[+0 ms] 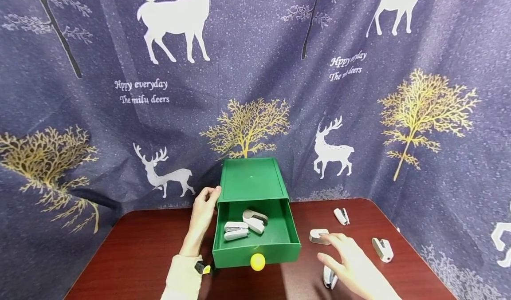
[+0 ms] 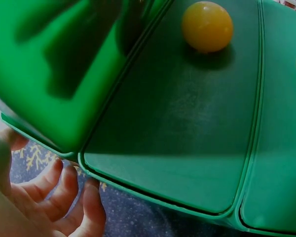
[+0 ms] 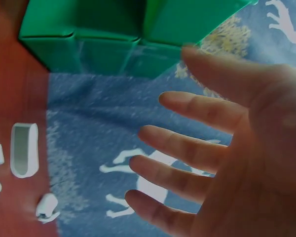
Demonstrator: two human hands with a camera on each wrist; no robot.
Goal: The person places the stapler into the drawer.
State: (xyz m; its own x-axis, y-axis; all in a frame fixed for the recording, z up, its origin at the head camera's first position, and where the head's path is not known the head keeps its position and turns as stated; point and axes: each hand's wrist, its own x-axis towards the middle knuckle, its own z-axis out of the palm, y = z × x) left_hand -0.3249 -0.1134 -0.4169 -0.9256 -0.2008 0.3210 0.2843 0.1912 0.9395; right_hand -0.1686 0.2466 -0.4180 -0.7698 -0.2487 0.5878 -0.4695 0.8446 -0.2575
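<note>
Left fingers [image 2: 93, 206] bent — right fingers [image 3: 185, 144] spread

Head view: forward-down, farthest back. Wrist views: close, turned sideways. All share green cabinet [image 1: 251, 180].

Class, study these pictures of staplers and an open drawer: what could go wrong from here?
1. The open right hand might knock the partly hidden stapler below it in the head view.
2. The green drawer is pulled out, so pressing on it might tip the cabinet, despite the left hand at its side.
3. The rightmost stapler, towards the table's right edge, could be nudged off.
</note>
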